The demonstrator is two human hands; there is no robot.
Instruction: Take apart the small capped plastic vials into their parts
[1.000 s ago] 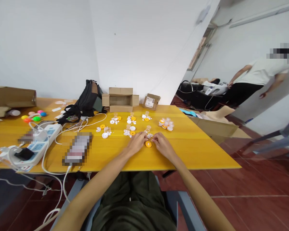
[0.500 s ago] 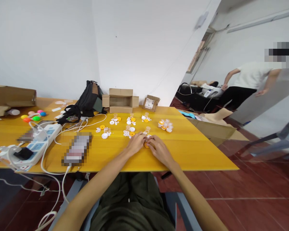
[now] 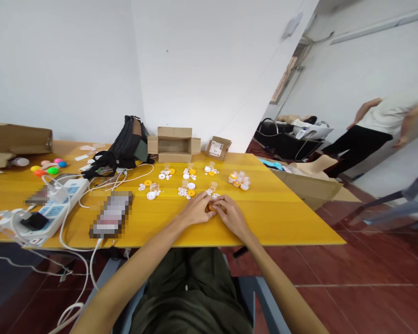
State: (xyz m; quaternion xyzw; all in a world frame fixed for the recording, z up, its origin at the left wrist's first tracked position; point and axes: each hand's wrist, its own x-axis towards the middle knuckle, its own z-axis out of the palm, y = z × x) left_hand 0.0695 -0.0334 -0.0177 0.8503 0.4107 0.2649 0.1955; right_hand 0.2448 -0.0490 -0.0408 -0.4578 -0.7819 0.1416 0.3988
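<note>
My left hand (image 3: 196, 209) and my right hand (image 3: 231, 215) meet at the middle of the yellow table (image 3: 271, 218), fingers curled together round a small orange disc (image 3: 212, 208) that is mostly hidden between them. Just beyond my fingertips lies a cluster of small white dotted pieces (image 3: 213, 195). Further back, groups of orange discs, white discs and clear little cups (image 3: 239, 180) are laid out in a row (image 3: 188, 174).
Left on the table lie a phone (image 3: 112, 215), power strips with white cables (image 3: 55, 208), a black bag (image 3: 127, 144), coloured balls (image 3: 48, 168) and cardboard boxes (image 3: 174, 144). Another person (image 3: 376, 125) stands at the far right of the room, beside a grey chair (image 3: 404, 199).
My hands have drawn together over the orange disc, which lay exposed between them a second ago. The person at the right has shifted further right.
</note>
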